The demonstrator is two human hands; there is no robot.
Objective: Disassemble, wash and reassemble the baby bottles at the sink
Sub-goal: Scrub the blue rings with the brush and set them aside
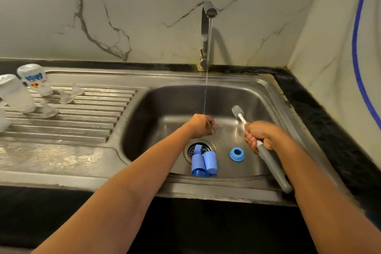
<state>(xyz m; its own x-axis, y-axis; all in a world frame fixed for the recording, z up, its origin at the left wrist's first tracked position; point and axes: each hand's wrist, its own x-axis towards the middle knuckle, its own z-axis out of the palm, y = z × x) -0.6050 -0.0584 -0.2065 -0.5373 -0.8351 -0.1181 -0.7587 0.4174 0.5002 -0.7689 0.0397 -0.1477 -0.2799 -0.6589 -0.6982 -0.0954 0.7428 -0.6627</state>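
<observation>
Under the running water from the tap [208, 33], my left hand [199, 126] holds a small clear piece [218, 129], too blurred to name. My right hand [260, 137] grips a bottle brush [268, 156] by its grey handle, with the bristle head [236, 111] pointing up and away. In the sink basin [165, 109], two blue caps [204, 162] lie by the drain [199, 147] and a blue collar ring [237, 153] lies to their right. Two clear bottles [35, 78] stand upside down on the drainboard [88, 117] beside several clear nipples [66, 97].
A black counter [321, 113] frames the steel sink, with a marble wall behind. A blue hose [358, 51] runs down the right wall. A wet patch lies on the steel surface at the front left [51, 156].
</observation>
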